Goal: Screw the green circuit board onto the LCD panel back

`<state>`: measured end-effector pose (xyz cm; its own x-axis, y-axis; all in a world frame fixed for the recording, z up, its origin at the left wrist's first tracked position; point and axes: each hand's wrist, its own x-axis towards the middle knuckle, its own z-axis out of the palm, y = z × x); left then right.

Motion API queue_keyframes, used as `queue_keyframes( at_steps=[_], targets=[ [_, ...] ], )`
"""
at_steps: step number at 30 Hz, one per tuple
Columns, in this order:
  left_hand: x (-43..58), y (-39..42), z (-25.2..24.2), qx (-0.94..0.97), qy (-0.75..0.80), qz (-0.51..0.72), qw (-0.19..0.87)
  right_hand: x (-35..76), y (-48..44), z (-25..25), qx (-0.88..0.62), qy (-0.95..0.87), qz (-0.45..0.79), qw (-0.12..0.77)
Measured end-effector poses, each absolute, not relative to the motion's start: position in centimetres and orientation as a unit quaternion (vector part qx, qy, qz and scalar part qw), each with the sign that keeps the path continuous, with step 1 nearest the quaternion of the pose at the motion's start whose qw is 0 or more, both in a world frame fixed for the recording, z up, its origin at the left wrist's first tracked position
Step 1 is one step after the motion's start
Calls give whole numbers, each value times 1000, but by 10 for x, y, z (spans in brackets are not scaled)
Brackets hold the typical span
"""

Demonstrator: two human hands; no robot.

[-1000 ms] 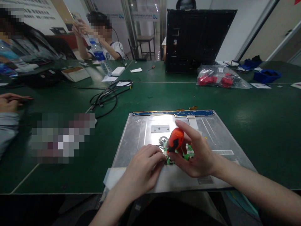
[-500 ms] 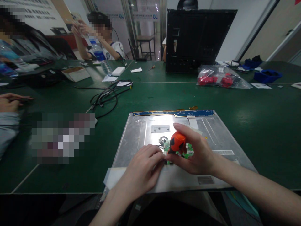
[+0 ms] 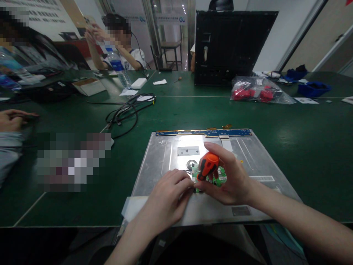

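Observation:
My right hand (image 3: 231, 176) holds a screwdriver (image 3: 209, 163) with a stubby orange and black handle. Its handle leans over a small green circuit board (image 3: 195, 170); the tip is hidden. My left hand (image 3: 173, 189) rests with curled, closed fingers at the board's left edge, close to the right thumb. Whatever those fingertips hold, if anything, is out of sight. Beneath both hands lies a flat silver metal display panel (image 3: 162, 165), with a long blue circuit strip (image 3: 190, 133) along its far edge and a pale ribbon cable (image 3: 226, 144) below that strip.
Coiled black cables (image 3: 124, 110) lie to the left on the green table (image 3: 187, 110). Farther back stand a water bottle (image 3: 118, 68) and a large black panel (image 3: 228, 48), with a plastic bag of red items (image 3: 259, 92) before it. Another person's hand (image 3: 12, 119) is at far left.
The screwdriver handle has turned in my right hand, and its black grip shows differently. My right fingers have shifted slightly around it. My left hand stays in place.

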<state>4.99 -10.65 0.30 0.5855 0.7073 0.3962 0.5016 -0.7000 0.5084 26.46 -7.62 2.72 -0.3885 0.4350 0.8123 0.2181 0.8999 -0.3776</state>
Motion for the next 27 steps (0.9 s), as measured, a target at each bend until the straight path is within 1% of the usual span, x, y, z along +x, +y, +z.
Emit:
queue_keyframes(
  at_steps=[10, 27],
  targets=[
    [50, -109, 5, 872, 352, 281, 193, 265, -78, 29, -212, -832, 123, 498],
    [50, -109, 5, 871, 347, 289, 192, 266, -77, 21, -192, -833, 130, 503]
  ],
)
